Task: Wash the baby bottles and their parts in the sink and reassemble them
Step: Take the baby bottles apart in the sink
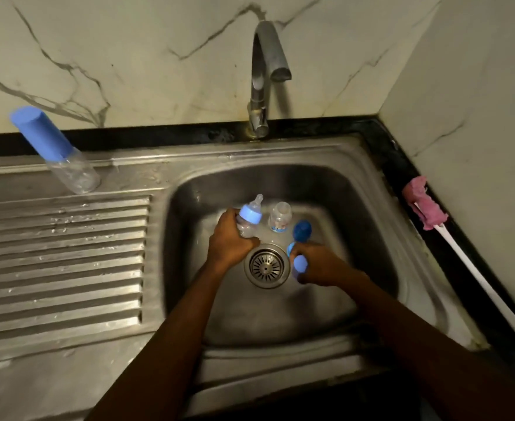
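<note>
Inside the steel sink (371, 268) my left hand (230, 238) grips a clear baby bottle (250, 218) with a light blue collar and a teat on top. Beside it stands an open clear bottle body (279, 217) without a top. A dark blue cap (302, 230) lies just right of that. My right hand (320, 262) holds a light blue cap (299, 265) near the drain (266, 265); a second light blue piece (290, 248) shows at its fingers, partly hidden. On the drainboard's far left stands an assembled bottle (58, 150) with a tall blue cover.
A chrome tap (263, 74) rises behind the basin, with no water running. A bottle brush (423, 205) with a pink sponge head and white handle lies along the black counter edge at the right. The ribbed drainboard (61, 262) at left is wet. Marble walls close the corner.
</note>
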